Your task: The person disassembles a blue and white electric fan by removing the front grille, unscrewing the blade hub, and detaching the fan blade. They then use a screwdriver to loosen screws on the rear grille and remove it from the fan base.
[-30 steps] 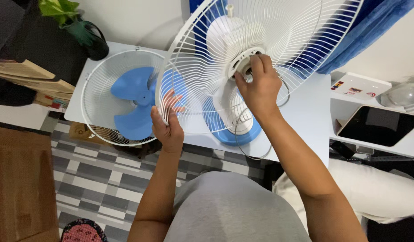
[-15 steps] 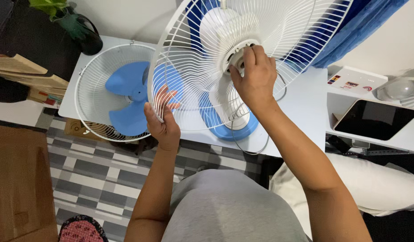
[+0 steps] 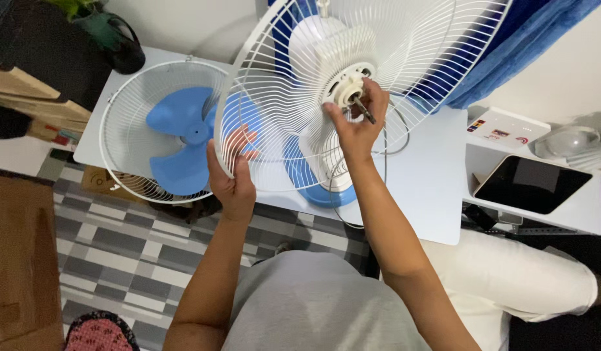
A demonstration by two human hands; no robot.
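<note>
A white fan stands on a white table, with a blue round base and a white motor housing. A white wire rear guard sits over the motor. My left hand grips the guard's lower left rim. My right hand is at the hub, fingers pinched around the white ring nut by the bare metal shaft. To the left, a blue three-blade propeller lies inside the other wire guard.
A dark pot with a green plant stands at the table's back left. A blue cloth hangs at back right. A white shelf holds a dark tablet and a white box. Checked grey rug below.
My right hand has turned at the hub and slid lower, baring the metal shaft and ring nut. My left hand keeps its grip on the rim. The view has shifted slightly.
</note>
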